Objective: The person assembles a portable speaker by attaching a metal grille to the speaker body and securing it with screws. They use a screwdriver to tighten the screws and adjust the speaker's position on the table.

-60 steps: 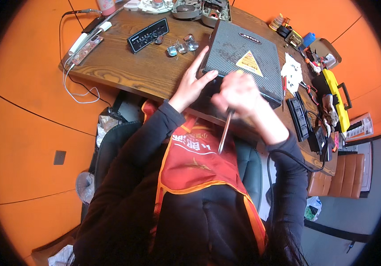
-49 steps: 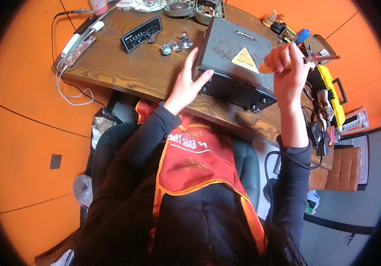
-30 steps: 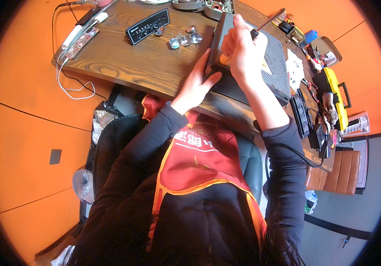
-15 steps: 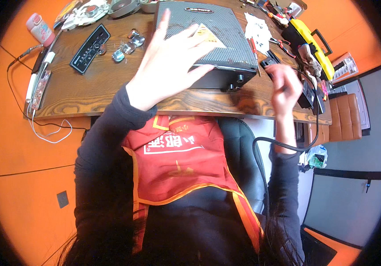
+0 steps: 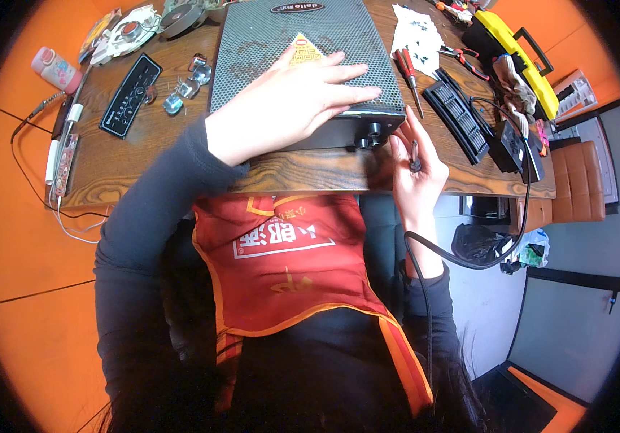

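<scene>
A speaker box [image 5: 252,43] with a grey mesh face and black sides lies on the table, small black knobs [image 5: 374,130] on its near side. My left hand [image 5: 288,105] rests on the mesh, fingers spread, below a yellow triangular sticker [image 5: 303,49]. Its palm covers part of the face. At the box's near right corner is my right hand [image 5: 420,169], fingers pointing up beside the edge. Against that palm sits a small dark metal piece [image 5: 415,156], whose kind I cannot make out. The fingertips look close to the corner; contact is unclear.
Right of the box lie a red-handled screwdriver [image 5: 407,68], a black bit case [image 5: 456,119], pliers [image 5: 469,63] and a yellow toolbox [image 5: 516,61]. A black control panel [image 5: 131,95] lies left. A black cable [image 5: 461,262] loops past my right forearm.
My right hand has moved left from the bit case to the box's corner. The box appears shifted left in view, and my left hand lies lower across its mesh.
</scene>
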Available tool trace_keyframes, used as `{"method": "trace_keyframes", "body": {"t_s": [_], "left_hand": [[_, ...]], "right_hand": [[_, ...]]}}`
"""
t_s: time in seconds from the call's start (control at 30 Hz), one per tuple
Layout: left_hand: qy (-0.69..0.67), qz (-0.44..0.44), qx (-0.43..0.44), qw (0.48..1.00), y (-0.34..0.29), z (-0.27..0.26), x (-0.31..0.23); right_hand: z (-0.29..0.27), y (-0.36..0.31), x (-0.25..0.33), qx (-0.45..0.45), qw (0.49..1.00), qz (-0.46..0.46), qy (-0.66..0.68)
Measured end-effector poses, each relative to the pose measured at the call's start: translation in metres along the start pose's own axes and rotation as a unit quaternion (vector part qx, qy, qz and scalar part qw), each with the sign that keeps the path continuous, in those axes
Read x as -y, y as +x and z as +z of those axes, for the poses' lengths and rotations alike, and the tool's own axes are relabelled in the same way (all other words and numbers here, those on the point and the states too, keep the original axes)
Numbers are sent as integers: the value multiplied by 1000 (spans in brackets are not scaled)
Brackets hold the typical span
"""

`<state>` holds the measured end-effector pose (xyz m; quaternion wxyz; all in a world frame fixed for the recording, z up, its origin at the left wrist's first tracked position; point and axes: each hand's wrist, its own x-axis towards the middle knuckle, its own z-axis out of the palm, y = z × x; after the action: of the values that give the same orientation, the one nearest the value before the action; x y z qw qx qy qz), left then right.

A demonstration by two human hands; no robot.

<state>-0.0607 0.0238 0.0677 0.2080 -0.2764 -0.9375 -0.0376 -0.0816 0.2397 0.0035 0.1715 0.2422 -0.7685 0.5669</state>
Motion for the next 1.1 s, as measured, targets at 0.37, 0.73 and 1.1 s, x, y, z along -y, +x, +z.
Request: {"method": "trace_keyframes", "body": {"t_s": [0.37,0.73,1.1], "left_hand": [[-6,15,46,999,-3,-15,0],[-145,137,131,971,33,-29,14],[-145,64,192,969,33,-33,-4]], "right_hand": [[-11,8,8,49,999,11,-18],[-25,26,6,-52,975,127,175],[-26,30,8,-33,927,221,301]]}}
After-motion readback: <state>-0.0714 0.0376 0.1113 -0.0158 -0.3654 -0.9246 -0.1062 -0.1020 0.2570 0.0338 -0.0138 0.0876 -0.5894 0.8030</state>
